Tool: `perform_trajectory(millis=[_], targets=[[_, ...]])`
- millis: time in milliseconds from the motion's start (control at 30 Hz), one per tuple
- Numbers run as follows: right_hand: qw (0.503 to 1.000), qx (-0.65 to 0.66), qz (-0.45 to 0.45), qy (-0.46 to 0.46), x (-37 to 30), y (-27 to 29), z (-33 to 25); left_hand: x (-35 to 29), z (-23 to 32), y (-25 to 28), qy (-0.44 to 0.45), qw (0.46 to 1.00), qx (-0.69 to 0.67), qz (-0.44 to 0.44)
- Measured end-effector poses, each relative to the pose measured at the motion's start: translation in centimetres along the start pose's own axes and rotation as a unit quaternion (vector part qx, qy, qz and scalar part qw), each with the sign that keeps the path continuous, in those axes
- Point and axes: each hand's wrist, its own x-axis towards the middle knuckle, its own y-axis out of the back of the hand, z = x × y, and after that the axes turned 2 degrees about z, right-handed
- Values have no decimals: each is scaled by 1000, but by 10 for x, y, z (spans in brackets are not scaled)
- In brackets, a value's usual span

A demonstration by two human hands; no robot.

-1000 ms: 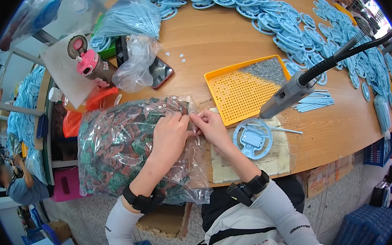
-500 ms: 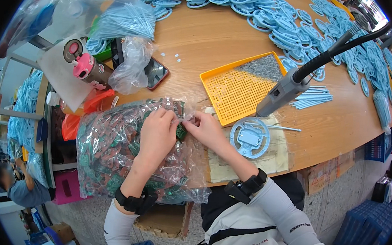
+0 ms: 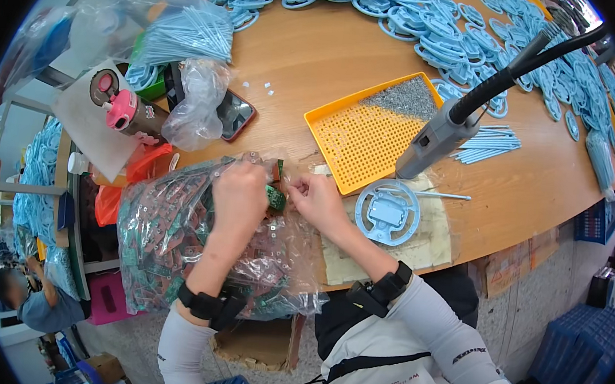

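A large clear plastic bag (image 3: 166, 216) full of small green and reddish circuit boards lies in front of me, left of centre. My left hand (image 3: 240, 193) is closed on the bag's upper part, its fingertips partly hidden. My right hand (image 3: 316, 198) pinches the bag's right edge between thumb and fingers. Between the hands, a green circuit board (image 3: 275, 199) shows at the bag's opening. Right of my right hand, a light blue round plastic frame (image 3: 387, 212) with a stick attached lies on a worn pale mat (image 3: 420, 242).
A yellow tray (image 3: 320, 131) of small metal parts stands beyond the mat, beside a grey electric screwdriver (image 3: 436, 141) hanging on an arm. Blue sticks (image 3: 489, 143) lie right of it. Blue frames (image 3: 424, 27) pile up at the back. A phone (image 3: 236, 116) and bottle (image 3: 135, 112) stand left.
My left hand has moved away from my right hand, up and to the left. More of the green board shows in the gap. My right hand stays at the bag's edge.
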Motion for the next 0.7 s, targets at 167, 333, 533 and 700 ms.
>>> perform_trajectory(millis=[167, 333, 533, 700], targets=[[995, 82, -19, -45, -1, -2, -4, 5, -5, 22, 77, 990, -116, 0], [999, 41, 13, -27, -5, 3, -12, 10, -3, 52, 178, 960, -206, 65], [943, -161, 136, 256, -26, 9, -31, -12, -3, 91, 210, 890, -383, 129], [969, 126, -193, -92, -66, 26, -53, -109, 8, 117, 146, 970, -72, 179]])
